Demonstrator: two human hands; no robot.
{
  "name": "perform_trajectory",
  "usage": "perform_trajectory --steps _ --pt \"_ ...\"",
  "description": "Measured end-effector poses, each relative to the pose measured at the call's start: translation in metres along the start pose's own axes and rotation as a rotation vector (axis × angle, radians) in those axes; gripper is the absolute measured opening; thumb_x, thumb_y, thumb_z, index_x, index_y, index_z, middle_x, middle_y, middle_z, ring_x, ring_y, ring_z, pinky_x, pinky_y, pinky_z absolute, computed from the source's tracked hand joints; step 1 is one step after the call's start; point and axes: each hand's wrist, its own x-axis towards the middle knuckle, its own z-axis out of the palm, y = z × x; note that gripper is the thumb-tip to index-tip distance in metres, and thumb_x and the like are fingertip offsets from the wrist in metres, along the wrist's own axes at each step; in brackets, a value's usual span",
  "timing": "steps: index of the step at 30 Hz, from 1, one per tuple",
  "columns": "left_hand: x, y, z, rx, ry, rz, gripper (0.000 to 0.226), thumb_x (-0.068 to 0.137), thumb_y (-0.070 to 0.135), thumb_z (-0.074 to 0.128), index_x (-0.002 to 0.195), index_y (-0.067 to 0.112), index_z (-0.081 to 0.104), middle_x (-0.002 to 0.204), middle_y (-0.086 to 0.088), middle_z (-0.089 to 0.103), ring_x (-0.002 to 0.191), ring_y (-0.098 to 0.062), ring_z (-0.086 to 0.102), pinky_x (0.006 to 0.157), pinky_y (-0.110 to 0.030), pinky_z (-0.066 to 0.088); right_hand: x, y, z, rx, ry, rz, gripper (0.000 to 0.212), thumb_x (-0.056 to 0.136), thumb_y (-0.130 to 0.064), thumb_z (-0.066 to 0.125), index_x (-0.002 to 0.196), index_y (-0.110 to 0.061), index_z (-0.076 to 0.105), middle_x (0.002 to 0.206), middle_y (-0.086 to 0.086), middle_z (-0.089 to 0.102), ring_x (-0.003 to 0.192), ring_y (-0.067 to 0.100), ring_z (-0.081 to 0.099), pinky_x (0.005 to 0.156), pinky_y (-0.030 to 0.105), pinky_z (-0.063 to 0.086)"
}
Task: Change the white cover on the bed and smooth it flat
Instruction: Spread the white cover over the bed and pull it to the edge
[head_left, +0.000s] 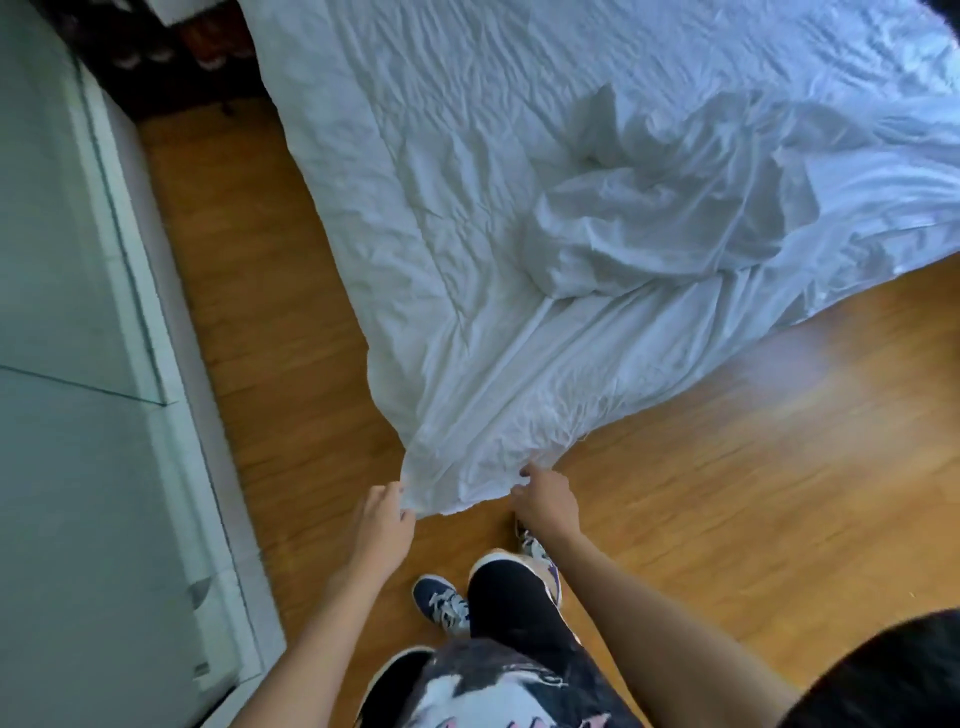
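Observation:
The white cover (467, 270) lies wrinkled across the bed and runs off its near corner toward me, stretched above the wooden floor. My left hand (379, 525) pinches the left side of that pulled corner. My right hand (548, 501) grips the same corner's right side, fingers closed in the cloth. A bunched heap of white fabric (639, 228) sits on top of the cover, right of centre. The bed itself is hidden under the cloth.
Wooden floor (727, 441) surrounds the bed's near corner. A glass partition with a white frame (130, 322) runs along the left. Dark furniture (171, 57) stands at the top left. My feet in sneakers (441, 603) are below my hands.

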Motion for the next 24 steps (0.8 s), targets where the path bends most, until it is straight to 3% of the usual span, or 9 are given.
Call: perform_trajectory --steps 4,7,12,17,21,24 --pt "-0.020 -0.002 -0.064 0.128 -0.079 0.041 0.035 0.101 0.029 0.042 0.134 0.019 0.048 0.137 -0.002 0.049 0.121 -0.021 0.050 0.090 -0.032 0.043 -0.041 -0.029 -0.018 0.070 0.050 0.048 0.041 0.094 -0.023 0.045 0.133 -0.014 0.053 0.129 0.008 0.058 0.114 0.026 0.055 0.088 0.038 0.050" --pt "-0.001 -0.002 -0.106 0.225 -0.132 0.147 0.032 0.101 0.031 0.041 0.130 0.021 0.050 0.132 -0.001 0.052 0.115 -0.021 0.053 0.088 -0.033 0.047 -0.044 -0.060 -0.027 0.117 0.113 0.048 0.039 0.096 -0.023 0.046 0.133 -0.013 0.053 0.131 0.006 0.058 0.118 0.023 0.053 0.090 0.037 0.049" --pt "0.054 -0.013 -0.167 0.262 -0.130 0.191 0.032 0.101 0.032 0.041 0.129 0.021 0.052 0.127 0.000 0.056 0.111 -0.018 0.056 0.089 -0.034 0.050 -0.019 -0.115 -0.021 0.145 0.124 0.093 0.034 0.096 -0.021 0.045 0.127 -0.012 0.057 0.127 0.006 0.060 0.116 0.023 0.054 0.084 0.032 0.044" --pt "0.105 -0.037 -0.233 0.299 -0.146 0.194 0.031 0.100 0.030 0.041 0.127 0.021 0.053 0.124 0.001 0.058 0.109 -0.018 0.055 0.084 -0.029 0.045 0.014 -0.192 -0.030 0.191 0.153 0.087 0.035 0.096 -0.022 0.045 0.127 -0.012 0.058 0.128 0.006 0.059 0.118 0.023 0.053 0.088 0.034 0.045" --pt "0.163 -0.053 -0.286 0.298 -0.166 0.184 0.029 0.099 0.030 0.044 0.123 0.020 0.056 0.124 -0.001 0.059 0.110 -0.020 0.056 0.087 -0.033 0.046 0.042 -0.255 -0.043 0.236 0.224 0.125 0.033 0.096 -0.022 0.045 0.125 -0.013 0.060 0.126 0.006 0.060 0.117 0.023 0.053 0.087 0.033 0.044" --pt "0.223 -0.050 -0.323 0.409 -0.202 0.279 0.028 0.099 0.031 0.043 0.122 0.022 0.056 0.124 -0.001 0.060 0.109 -0.021 0.057 0.088 -0.036 0.048 0.075 -0.297 -0.049 0.277 0.275 0.197 0.034 0.096 -0.023 0.045 0.125 -0.013 0.059 0.127 0.008 0.059 0.114 0.023 0.054 0.087 0.033 0.044"
